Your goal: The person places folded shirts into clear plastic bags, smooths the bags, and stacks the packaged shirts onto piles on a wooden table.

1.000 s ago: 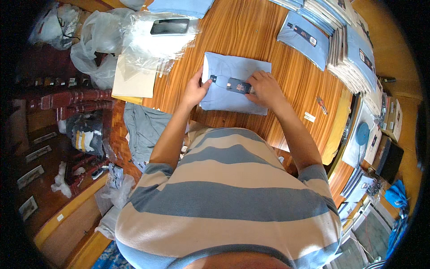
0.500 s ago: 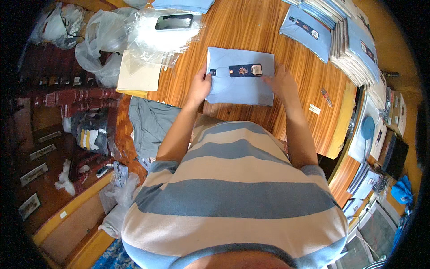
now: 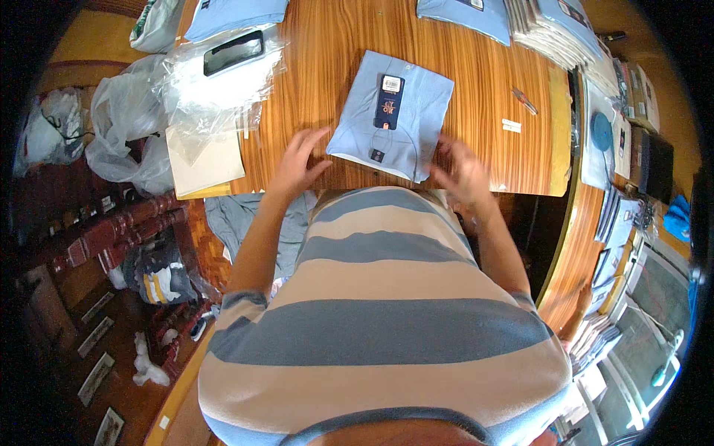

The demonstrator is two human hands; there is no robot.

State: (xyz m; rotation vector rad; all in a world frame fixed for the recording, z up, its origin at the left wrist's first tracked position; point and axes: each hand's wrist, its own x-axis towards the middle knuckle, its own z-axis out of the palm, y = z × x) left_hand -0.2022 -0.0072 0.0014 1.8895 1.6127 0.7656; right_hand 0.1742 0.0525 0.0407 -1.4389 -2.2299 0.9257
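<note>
A folded light blue garment (image 3: pixel 422 93) lies tilted on the wooden table in front of me. A dark hang tag (image 3: pixel 387 111) rests on its face, and a small dark label (image 3: pixel 378 155) shows near the edge closest to me. My left hand (image 3: pixel 297 165) hovers just off the garment's near left corner, its fingers spread and holding nothing. At the near right corner is my right hand (image 3: pixel 464 174), fingers apart and slightly blurred. Its fingertips are beside the garment's edge; whether they touch it I cannot tell.
A phone (image 3: pixel 234 53) lies on clear plastic bags (image 3: pixel 212 93) at the left, above a beige card (image 3: pixel 204 157). Folded blue garments (image 3: pixel 465 18) and a tall stack (image 3: pixel 569 37) stand far right. Small snips (image 3: pixel 525 101) and a white label strip (image 3: pixel 511 125) lie at right.
The garment has turned, so its tag now runs lengthwise away from me instead of sideways. Both hands have come off its sides toward my body. The view has shifted.
</note>
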